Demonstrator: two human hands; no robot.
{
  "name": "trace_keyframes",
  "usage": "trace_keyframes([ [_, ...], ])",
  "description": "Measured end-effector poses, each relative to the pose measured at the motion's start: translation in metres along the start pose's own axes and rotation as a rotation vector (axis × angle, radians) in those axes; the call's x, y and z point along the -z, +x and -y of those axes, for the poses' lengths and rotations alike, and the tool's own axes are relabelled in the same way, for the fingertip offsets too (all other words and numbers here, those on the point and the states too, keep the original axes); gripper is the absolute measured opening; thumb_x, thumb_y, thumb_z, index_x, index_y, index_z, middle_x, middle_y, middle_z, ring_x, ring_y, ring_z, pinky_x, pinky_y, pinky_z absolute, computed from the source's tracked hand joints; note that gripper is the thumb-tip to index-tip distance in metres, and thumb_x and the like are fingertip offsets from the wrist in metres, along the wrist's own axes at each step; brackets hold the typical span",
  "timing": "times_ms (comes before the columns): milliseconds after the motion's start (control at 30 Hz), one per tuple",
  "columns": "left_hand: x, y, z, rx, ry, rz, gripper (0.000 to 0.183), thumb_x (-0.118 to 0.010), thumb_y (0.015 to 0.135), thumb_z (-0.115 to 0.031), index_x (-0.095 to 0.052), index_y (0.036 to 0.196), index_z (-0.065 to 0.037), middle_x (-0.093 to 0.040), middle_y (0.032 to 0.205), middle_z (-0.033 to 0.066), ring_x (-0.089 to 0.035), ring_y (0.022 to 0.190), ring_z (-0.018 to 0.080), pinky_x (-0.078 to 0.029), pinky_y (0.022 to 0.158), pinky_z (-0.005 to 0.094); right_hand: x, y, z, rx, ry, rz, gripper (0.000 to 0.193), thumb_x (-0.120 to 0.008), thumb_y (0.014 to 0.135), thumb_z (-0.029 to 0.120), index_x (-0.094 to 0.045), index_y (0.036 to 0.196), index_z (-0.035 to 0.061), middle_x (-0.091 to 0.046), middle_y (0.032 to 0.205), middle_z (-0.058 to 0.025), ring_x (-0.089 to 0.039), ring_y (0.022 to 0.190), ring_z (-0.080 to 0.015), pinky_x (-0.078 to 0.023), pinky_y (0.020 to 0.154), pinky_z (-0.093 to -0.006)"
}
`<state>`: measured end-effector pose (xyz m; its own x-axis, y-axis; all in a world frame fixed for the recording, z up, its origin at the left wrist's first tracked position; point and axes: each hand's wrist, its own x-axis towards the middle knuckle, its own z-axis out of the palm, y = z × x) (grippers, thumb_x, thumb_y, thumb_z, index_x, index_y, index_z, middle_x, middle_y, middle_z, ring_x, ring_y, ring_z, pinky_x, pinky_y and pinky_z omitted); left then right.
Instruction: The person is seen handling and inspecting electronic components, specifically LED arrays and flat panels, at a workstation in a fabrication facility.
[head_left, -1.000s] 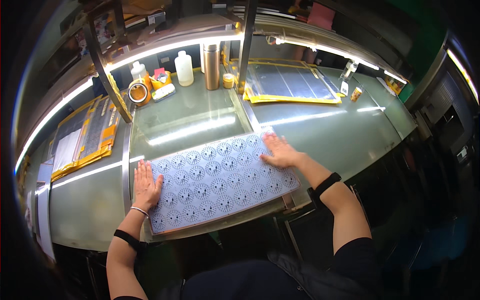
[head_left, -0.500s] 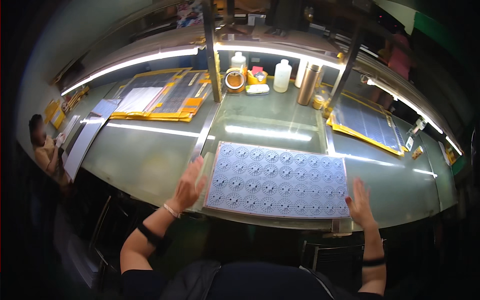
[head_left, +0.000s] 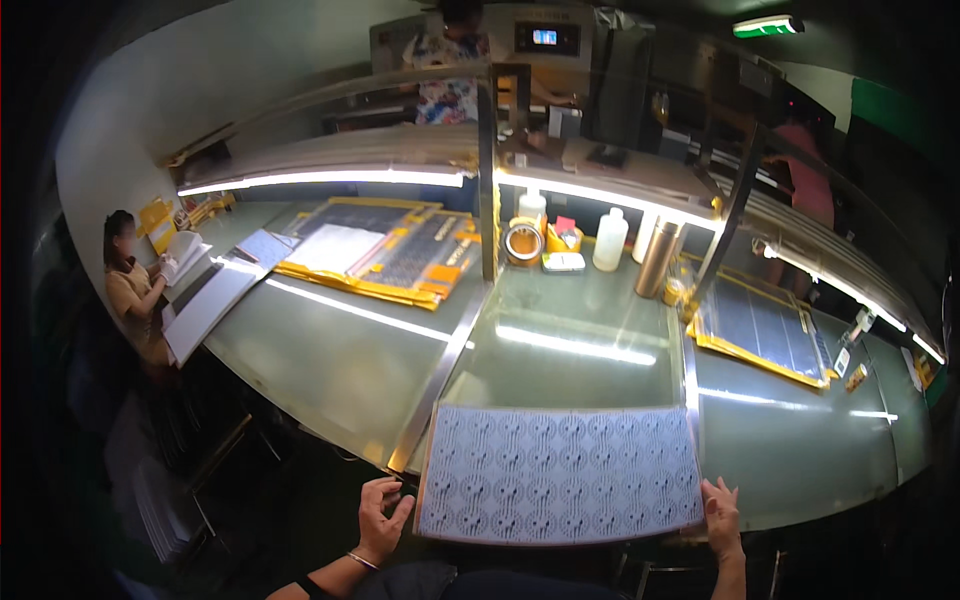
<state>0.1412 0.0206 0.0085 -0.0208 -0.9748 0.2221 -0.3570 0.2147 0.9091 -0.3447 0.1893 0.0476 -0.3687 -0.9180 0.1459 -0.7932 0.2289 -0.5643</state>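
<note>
A flat, pale blue panel (head_left: 560,475) printed with rows of dark round patterns lies at the near side of the glass-topped table, its near edge reaching past the table's front. My left hand (head_left: 382,520) is beside the panel's left edge, fingers curved and thumb apart, with a small gap to the panel. At the right edge, my right hand (head_left: 722,515) has its fingers apart, the nearest ones at or touching the edge. Neither hand is closed round the panel.
Yellow-edged film sheets (head_left: 435,290) lie on the left, another stack (head_left: 755,330) on the right. Behind stand a white bottle (head_left: 608,240), a bronze flask (head_left: 657,260) and a tape roll (head_left: 523,241). A person (head_left: 135,290) handles sheets at far left; others stand behind the shelf.
The view has tilted up, showing more behind the shelf. The panel now lies nearer me, overhanging the table's front edge. Both hands have come lower, beside its ends.
</note>
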Motion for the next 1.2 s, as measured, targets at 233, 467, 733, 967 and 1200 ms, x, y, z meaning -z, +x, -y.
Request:
trace_keyframes([
  [233, 0.01, 0.032, -0.007, 0.788, -0.753, 0.845, 0.043, -0.061, 0.08, -0.011, -0.043, 0.117, 0.003, -0.054, 0.111, 0.0163, -0.058, 0.096, 0.0241, -0.053, 0.076, 0.0388, -0.01, 0.011, -0.012, -0.206, 0.324, -0.532, 0.028, -0.048, 0.089, 0.018, -0.057, 0.106, -0.0026, -0.058, 0.104, -0.0143, -0.053, 0.101, -0.0231, -0.042, 0.087, -0.0318],
  [467, 0.021, 0.096, -0.043, 0.294, -0.835, 0.806, 0.043, -0.058, 0.077, -0.019, -0.047, 0.114, 0.002, -0.058, 0.095, 0.0117, -0.059, 0.083, 0.0202, -0.054, 0.07, 0.0333, -0.013, 0.017, -0.033, -0.188, 0.284, -0.769, 0.019, -0.059, 0.079, 0.009, -0.062, 0.097, 0.0023, -0.062, 0.095, -0.014, -0.059, 0.09, -0.0259, -0.046, 0.079, -0.0325],
  [733, -0.128, 0.3, -0.077, -0.109, -0.596, 0.694, 0.036, -0.044, 0.087, -0.017, -0.043, 0.121, -0.006, -0.059, 0.094, 0.0124, -0.056, 0.082, 0.0244, -0.047, 0.077, 0.0443, -0.022, 0.011, -0.032, -0.099, 0.136, -0.809, 0.021, -0.057, 0.082, 0.014, -0.061, 0.102, 0.0081, -0.061, 0.098, -0.0102, -0.057, 0.096, -0.0257, -0.045, 0.084, -0.0333],
  [967, -0.259, 0.36, -0.3, -0.828, -0.162, 0.41, 0.041, -0.046, 0.084, -0.019, -0.042, 0.123, -0.008, -0.057, 0.096, 0.0129, -0.055, 0.087, 0.0267, -0.047, 0.077, 0.0411, -0.033, 0.022, -0.029, -0.153, 0.094, -0.703, 0.023, -0.056, 0.081, 0.014, -0.06, 0.103, 0.0084, -0.059, 0.104, -0.0099, -0.055, 0.1, -0.0265, -0.044, 0.085, -0.0344],
  [1200, -0.079, 0.515, -0.323, -0.925, 0.767, -0.364, 0.046, -0.048, 0.081, -0.022, -0.041, 0.125, -0.009, -0.056, 0.098, 0.0134, -0.055, 0.091, 0.029, -0.046, 0.077, 0.0379, -0.034, 0.04, -0.016, -0.127, 0.024, -0.757, 0.019, -0.058, 0.073, 0.004, -0.065, 0.091, 0.0067, -0.063, 0.09, -0.0125, -0.059, 0.086, -0.0292, -0.048, 0.076, -0.0356],
])
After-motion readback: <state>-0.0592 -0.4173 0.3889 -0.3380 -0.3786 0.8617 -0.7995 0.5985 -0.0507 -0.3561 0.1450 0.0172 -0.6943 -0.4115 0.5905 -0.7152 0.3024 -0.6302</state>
